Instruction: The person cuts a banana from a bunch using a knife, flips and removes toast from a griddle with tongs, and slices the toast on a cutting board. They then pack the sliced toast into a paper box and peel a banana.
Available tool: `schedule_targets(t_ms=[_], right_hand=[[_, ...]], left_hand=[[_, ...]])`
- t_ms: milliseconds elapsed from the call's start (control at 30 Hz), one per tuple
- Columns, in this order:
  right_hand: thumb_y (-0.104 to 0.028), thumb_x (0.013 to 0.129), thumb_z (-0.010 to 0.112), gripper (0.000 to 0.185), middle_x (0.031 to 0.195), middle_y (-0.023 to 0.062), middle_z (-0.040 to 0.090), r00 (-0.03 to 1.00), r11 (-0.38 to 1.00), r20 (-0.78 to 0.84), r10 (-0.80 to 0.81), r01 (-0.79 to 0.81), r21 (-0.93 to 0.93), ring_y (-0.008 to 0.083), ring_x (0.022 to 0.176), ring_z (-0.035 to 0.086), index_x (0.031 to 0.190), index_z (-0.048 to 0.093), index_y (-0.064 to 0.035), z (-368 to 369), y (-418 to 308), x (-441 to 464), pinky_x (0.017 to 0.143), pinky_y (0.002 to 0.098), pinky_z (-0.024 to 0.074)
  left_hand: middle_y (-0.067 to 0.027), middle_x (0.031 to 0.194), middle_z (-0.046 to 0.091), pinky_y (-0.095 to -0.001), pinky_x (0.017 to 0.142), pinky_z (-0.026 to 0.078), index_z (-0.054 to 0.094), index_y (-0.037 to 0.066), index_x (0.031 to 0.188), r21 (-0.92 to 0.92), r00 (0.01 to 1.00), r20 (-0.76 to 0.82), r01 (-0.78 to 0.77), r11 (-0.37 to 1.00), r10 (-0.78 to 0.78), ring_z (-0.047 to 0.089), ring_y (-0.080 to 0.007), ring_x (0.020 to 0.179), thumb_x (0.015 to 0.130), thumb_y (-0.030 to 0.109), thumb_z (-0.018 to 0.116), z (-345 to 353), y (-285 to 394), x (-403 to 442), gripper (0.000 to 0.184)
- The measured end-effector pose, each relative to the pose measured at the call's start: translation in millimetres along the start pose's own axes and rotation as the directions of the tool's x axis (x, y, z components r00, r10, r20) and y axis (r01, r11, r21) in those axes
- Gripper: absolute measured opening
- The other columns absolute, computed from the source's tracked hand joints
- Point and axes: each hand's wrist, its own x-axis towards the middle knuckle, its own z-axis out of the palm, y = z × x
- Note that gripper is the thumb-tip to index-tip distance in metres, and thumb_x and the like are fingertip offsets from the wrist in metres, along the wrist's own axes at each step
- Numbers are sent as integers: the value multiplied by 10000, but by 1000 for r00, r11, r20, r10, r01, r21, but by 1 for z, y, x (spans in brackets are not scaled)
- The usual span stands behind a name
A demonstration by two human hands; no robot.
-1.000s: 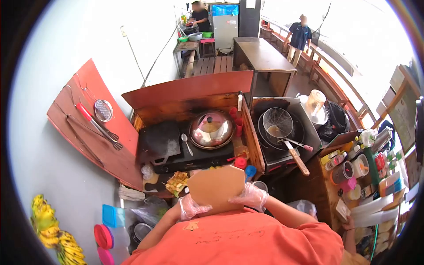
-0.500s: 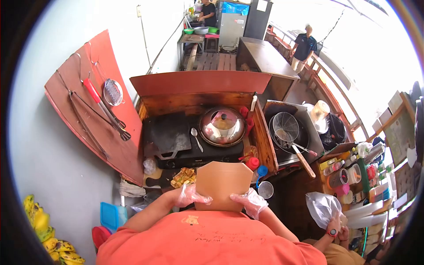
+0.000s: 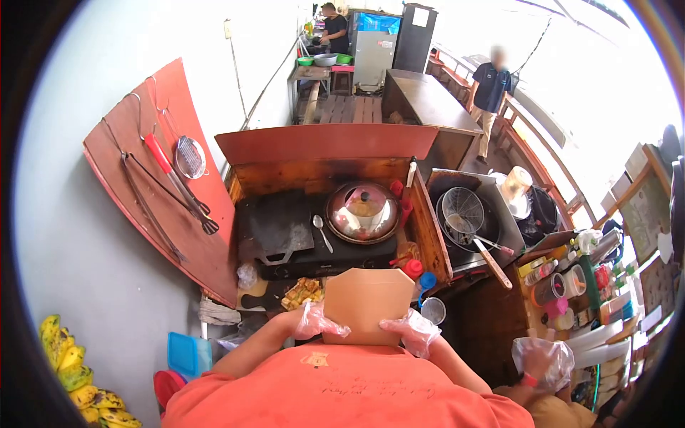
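Note:
A brown cardboard food box is held upright close to my chest, between both hands. My left hand, in a clear plastic glove, grips its lower left side with the thumb across the near face. On the lower right side, my right hand has the same kind of glove and grip. The inside of the box is hidden from me. Just beyond my left hand, browned food pieces lie on a dark board. Red and blue-capped bottles stand beyond my right hand.
Ahead is a stove with a flat griddle, a spoon and a lidded pan. A strainer rests over a wok at right. Utensils hang from the red panel. At lower right, a co-worker's hands hold a plastic bag.
My view has shifted slightly, and both hands still hold the box. The person at the back right has walked closer. The co-worker's hand has moved up into the plastic bag, blurred.

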Motion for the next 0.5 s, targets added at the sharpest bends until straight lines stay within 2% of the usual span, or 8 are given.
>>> schedule_targets(t_ms=[67,133,167,233,267,333,467,500], right_hand=[[-166,895,767,520,1295,72,658,1000,999,4,-3,3,-52,205,1209,595,1365,588,-37,-15,5,3,1048,388,471],[-177,896,763,504,1284,60,659,1000,995,11,-1,3,-100,198,1209,595,1353,596,-46,-21,5,1,1024,383,493],[-194,895,763,514,1277,81,670,998,995,-23,64,-66,-80,213,1189,613,1351,600,-23,-23,5,0,1026,388,489],[-211,893,762,527,1269,102,680,990,990,-60,128,-132,-56,228,1169,632,1349,604,0,-25,4,-2,1028,393,484],[-224,891,764,527,1258,104,686,985,986,-61,164,-165,-14,229,1157,640,1340,610,4,-27,4,-3,1021,393,490],[-237,888,765,529,1246,106,691,979,980,-56,196,-195,28,230,1145,648,1332,617,9,-29,3,-5,1013,394,495],[-239,875,793,502,1238,78,684,976,982,-109,189,-187,23,202,1136,639,1301,643,-21,-33,2,-13,955,379,538],[-251,872,796,511,1247,75,681,979,985,-112,169,-170,9,201,1145,636,1305,644,-26,-34,4,-15,958,382,537]], left_hand=[[-128,1232,718,-387,1049,490,739,60,1198,114,957,0,-287,951,289,638,-323,1201,928,61,622,3,-25,7,294],[-115,1264,713,-386,1055,498,735,71,1213,164,960,14,-277,947,278,639,-311,1217,898,5,600,3,-18,8,349],[-110,1274,711,-386,1057,500,733,75,1218,181,961,19,-274,945,275,640,-308,1223,888,-13,592,2,-20,11,369],[-85,1407,636,-382,1104,455,664,83,1331,352,896,294,-424,835,332,576,-269,1306,1051,204,507,-3,-46,21,343],[-85,1407,636,-382,1104,455,664,83,1331,350,895,296,-426,834,333,576,-269,1306,1051,204,507,1,-52,24,343],[-99,1362,668,-375,1083,503,716,97,1264,424,891,278,-448,787,358,633,-274,1264,831,-63,554,4,-50,28,490],[-95,1341,683,-376,1079,504,711,95,1271,411,907,263,-413,813,328,641,-274,1252,847,-58,543,12,-23,27,481],[-99,1338,684,-378,1073,506,716,88,1261,238,956,196,-261,936,217,642,-276,1252,856,-46,557,13,-4,23,455]])
